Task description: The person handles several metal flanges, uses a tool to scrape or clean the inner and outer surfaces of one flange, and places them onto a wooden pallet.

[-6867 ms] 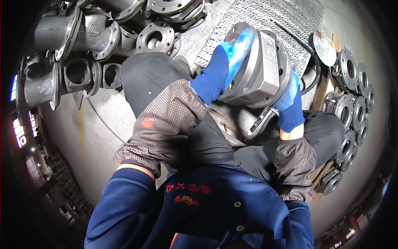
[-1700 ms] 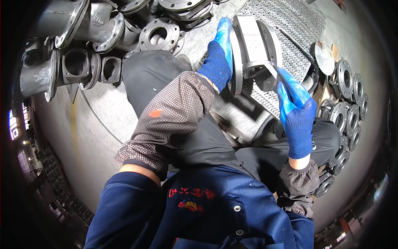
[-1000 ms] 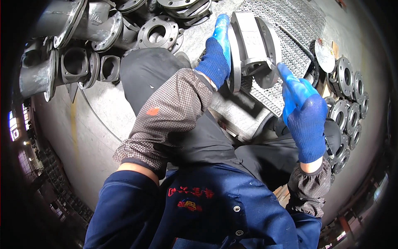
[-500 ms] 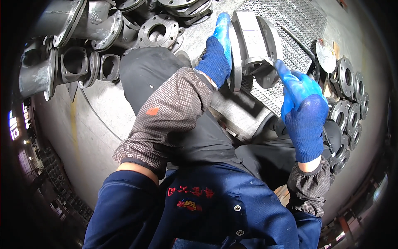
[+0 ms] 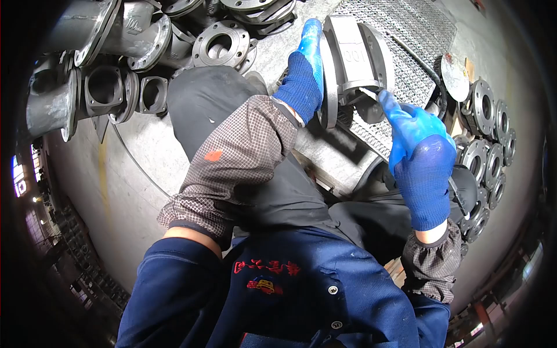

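Observation:
A grey metal flanged casting [image 5: 350,49], like a valve body, rests on its side with a round flange at each end and raised marks on its flat middle. My left hand [image 5: 307,72], in a blue coated glove, grips its left flange; some of the fingers are hidden. Below its right flange, my gloved right hand [image 5: 420,139] is closed round a thin rod-like tool [image 5: 368,93]. The pale tip sticks out past the index finger at the near opening of the casting. A slim length, seemingly the tool's other end, shows beyond the wrist.
Textured metal plate [image 5: 426,35] lies under and behind the casting, with a dark cable [image 5: 426,66] across it. Several flanged pipe castings [image 5: 148,37] crowd the far left. Stacked flange rings [image 5: 483,107] stand at right. My bent legs [image 5: 212,110] flank the work.
My right hand has shifted slightly left and turned, and the pale tool tip now shows at the casting's opening. My left hand and the casting stay in place.

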Available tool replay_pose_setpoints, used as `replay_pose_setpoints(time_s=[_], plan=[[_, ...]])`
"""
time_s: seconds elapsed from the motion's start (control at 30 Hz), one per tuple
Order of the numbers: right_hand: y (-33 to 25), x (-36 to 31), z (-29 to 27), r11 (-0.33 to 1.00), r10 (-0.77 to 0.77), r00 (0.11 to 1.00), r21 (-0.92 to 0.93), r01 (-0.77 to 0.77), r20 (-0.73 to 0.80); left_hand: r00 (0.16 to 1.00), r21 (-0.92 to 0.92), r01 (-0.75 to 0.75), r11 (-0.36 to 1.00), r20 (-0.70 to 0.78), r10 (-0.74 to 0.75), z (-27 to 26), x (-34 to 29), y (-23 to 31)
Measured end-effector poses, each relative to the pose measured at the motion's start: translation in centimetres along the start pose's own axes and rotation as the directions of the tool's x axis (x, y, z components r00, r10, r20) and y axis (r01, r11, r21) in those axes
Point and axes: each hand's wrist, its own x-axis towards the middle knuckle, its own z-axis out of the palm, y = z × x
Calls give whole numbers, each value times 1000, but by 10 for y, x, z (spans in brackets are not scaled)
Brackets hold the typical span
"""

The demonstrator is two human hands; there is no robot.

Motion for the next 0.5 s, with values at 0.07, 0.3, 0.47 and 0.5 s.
replay_pose_setpoints(time_s=[0.07, 0.3, 0.47, 0.5], plan=[[8, -1, 5, 980, -74, 982, 170, 104, -174, 1000, 14, -7, 1000, -20, 8, -1, 0, 0], [7, 2, 7, 990, -100, 976, 78, 117, -194, 987, -47, -117, 992, -115, 111, 10, -19, 7], [12, 2, 14, 977, -70, 974, 184, 110, -214, 990, -73, -137, 988, -47, 134, 7, -12, 2], [11, 1, 15, 978, -54, 981, 188, 89, -186, 991, -73, -128, 989, -39, 126, 7, -11, 0]])
